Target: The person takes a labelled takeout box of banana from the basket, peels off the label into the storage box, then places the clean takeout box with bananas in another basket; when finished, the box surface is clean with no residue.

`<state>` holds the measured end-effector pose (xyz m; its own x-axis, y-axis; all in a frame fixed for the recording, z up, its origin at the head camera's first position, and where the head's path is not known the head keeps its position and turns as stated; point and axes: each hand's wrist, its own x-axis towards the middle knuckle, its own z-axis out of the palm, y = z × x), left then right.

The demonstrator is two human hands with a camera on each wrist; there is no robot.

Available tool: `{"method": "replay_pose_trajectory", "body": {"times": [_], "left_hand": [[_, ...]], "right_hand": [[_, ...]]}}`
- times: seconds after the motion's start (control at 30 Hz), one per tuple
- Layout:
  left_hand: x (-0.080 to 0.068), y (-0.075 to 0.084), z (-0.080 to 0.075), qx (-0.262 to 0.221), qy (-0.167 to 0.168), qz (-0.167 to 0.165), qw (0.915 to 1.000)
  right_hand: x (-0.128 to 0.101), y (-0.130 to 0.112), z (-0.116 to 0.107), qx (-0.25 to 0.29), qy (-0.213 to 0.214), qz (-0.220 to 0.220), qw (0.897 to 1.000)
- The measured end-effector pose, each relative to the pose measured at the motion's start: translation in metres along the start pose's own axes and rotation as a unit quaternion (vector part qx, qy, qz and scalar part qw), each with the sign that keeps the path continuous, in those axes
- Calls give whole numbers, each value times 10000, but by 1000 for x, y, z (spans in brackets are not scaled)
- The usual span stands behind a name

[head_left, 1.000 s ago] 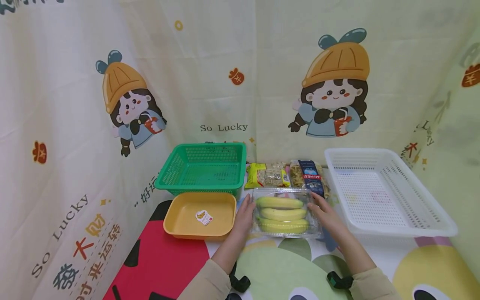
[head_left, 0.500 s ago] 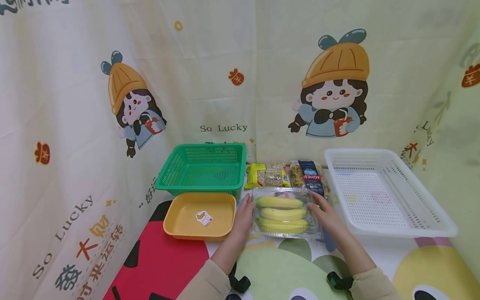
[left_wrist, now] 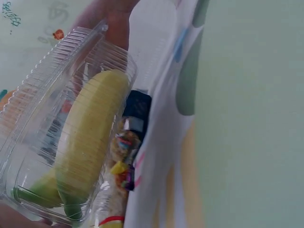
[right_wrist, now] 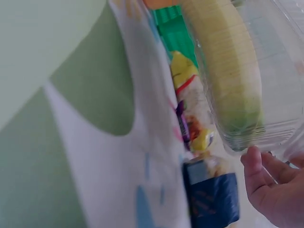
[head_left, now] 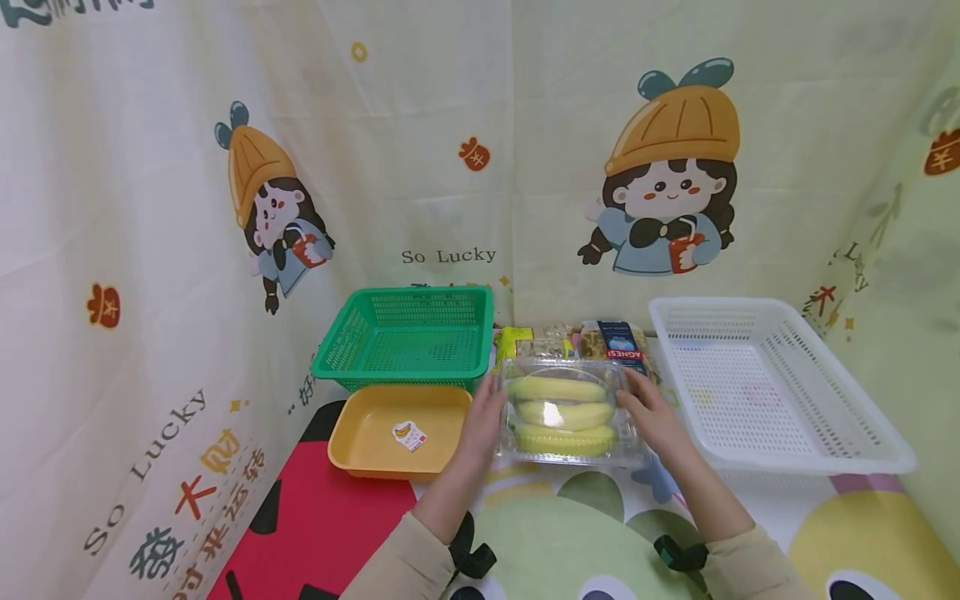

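A clear plastic clamshell box (head_left: 630, 446) with three bananas (head_left: 564, 415) inside is held up off the table between both hands. My left hand (head_left: 478, 421) grips its left end, and my right hand (head_left: 656, 417) grips the right end. In the right wrist view, the right thumb (right_wrist: 253, 161) presses the box's lower edge, with the other fingers behind it. A banana (left_wrist: 92, 135) shows through the clear wall in the left wrist view, where only a bit of the left hand appears at the bottom corner. The lid looks closed.
Behind the box lie a yellow snack bag (head_left: 517, 343) and an Agnesi pasta bag (head_left: 621, 340), partly covered by it. A green basket (head_left: 352, 354) and a yellow tray (head_left: 356, 454) with a banana sticker (head_left: 408, 435) stand left. A white basket (head_left: 750, 400) stands right.
Both hands have raised the box of bananas from the table, tipping it slightly. It now covers more of the bags behind it. The baskets and tray have stayed put.
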<state>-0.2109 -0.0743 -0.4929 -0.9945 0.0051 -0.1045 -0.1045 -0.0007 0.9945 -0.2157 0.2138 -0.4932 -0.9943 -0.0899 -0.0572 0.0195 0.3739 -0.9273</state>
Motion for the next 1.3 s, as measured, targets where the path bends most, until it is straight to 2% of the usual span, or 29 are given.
{"method": "replay_pose_trajectory", "body": {"times": [0.07, 0.27, 0.4, 0.53, 0.77, 1.03, 1.3], "left_hand": [[-1, 6, -1, 7, 15, -30, 10000], [-1, 24, -7, 191, 31, 148, 9997], [1, 33, -11, 266, 69, 178, 9995], [5, 42, -15, 208, 125, 204, 9995], [11, 55, -23, 66, 169, 282, 9994], [17, 68, -38, 47, 170, 145, 9997], [28, 76, -58, 188, 397, 59, 9990]], "right_hand": [[1, -7, 0, 35, 73, -42, 10000], [6, -25, -2, 199, 197, -240, 9993], [9, -35, -1, 72, 299, -254, 9992], [12, -45, 2, -90, 410, -225, 9989], [23, -61, 5, 111, 328, -338, 9988], [38, -78, 13, -277, 356, -107, 9989], [59, -91, 28, 201, 73, 134, 9997]]}}
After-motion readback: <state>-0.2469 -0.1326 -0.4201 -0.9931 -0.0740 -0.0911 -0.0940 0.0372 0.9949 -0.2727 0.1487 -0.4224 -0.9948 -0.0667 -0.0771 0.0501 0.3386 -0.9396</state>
